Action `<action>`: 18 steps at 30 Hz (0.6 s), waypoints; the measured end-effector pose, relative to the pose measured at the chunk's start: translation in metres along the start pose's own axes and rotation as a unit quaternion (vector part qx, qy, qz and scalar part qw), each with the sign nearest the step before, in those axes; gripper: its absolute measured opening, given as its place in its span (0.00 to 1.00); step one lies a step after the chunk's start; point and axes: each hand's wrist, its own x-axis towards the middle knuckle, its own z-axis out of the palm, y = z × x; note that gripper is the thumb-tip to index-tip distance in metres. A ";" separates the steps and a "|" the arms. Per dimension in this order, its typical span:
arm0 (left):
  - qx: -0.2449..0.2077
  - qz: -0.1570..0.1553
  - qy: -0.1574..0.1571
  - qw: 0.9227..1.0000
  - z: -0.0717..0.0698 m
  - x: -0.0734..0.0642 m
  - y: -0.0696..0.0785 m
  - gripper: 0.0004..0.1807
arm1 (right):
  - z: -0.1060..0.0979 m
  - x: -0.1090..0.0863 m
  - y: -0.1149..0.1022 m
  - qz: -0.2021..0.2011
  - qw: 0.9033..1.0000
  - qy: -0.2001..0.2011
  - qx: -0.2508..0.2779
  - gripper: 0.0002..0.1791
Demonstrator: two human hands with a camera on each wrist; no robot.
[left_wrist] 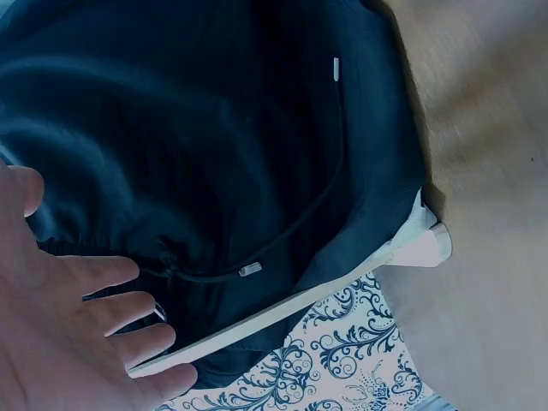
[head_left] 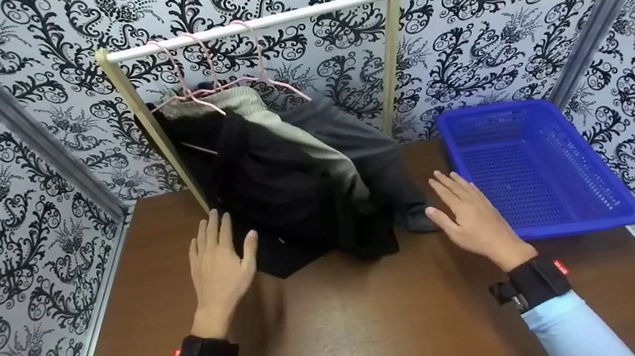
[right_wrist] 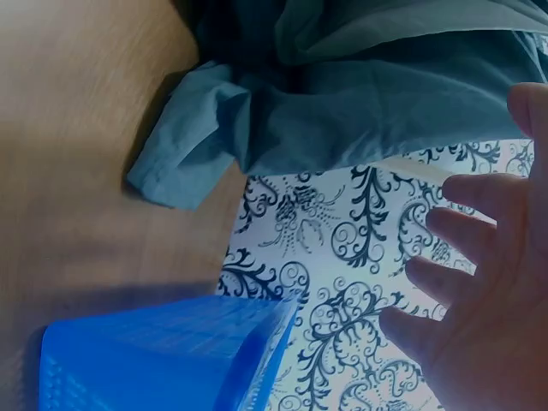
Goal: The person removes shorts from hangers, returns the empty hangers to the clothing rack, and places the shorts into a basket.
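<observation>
Pink hangers [head_left: 260,55] hook over the white bar [head_left: 270,20] of a small clothes rack. From them hang a black garment [head_left: 274,178] in front, beige trousers [head_left: 312,141] behind it and dark grey trousers [head_left: 362,140] toward the right; their lower parts lie on the table. My left hand [head_left: 221,266] is held out with fingers straight, beside the black garment and holding nothing. A drawstring [left_wrist: 300,227] with metal tips shows on that garment in the left wrist view. Also holding nothing, my right hand [head_left: 472,218] has its fingers extended near the grey trouser hem [head_left: 416,220].
A blue plastic basket [head_left: 548,229] stands on the brown table [head_left: 345,329], just beyond and right of my right hand. Patterned walls [head_left: 519,19] enclose the back and sides. The rack's wooden posts [head_left: 391,62] rise at either end of the bar.
</observation>
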 end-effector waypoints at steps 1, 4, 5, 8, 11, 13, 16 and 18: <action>-0.003 0.004 0.007 1.000 0.000 0.000 0.001 0.38 | 0.000 0.000 -0.001 -0.004 1.000 0.004 0.006 0.34; -0.012 0.017 0.032 0.999 -0.001 0.003 0.004 0.37 | 0.000 0.000 -0.006 -0.020 0.999 0.023 0.031 0.33; -0.016 0.022 0.041 0.999 -0.001 0.003 0.005 0.36 | 0.000 0.000 -0.008 -0.026 0.998 0.031 0.041 0.33; -0.023 0.031 0.066 0.997 -0.003 0.006 0.010 0.35 | 0.000 0.000 -0.014 -0.049 0.996 0.055 0.059 0.31; -0.033 0.036 0.084 0.995 -0.006 0.010 0.015 0.34 | 0.000 0.001 -0.020 -0.072 0.992 0.075 0.067 0.30; -0.041 0.040 0.094 0.994 -0.008 0.013 0.019 0.34 | 0.000 0.002 -0.023 -0.086 0.990 0.085 0.071 0.29; -0.053 0.047 0.104 0.992 -0.010 0.018 0.024 0.33 | 0.000 0.005 -0.028 -0.105 0.986 0.097 0.081 0.28; -0.057 0.051 0.110 0.991 -0.012 0.021 0.027 0.33 | -0.001 0.007 -0.031 -0.114 0.984 0.103 0.090 0.28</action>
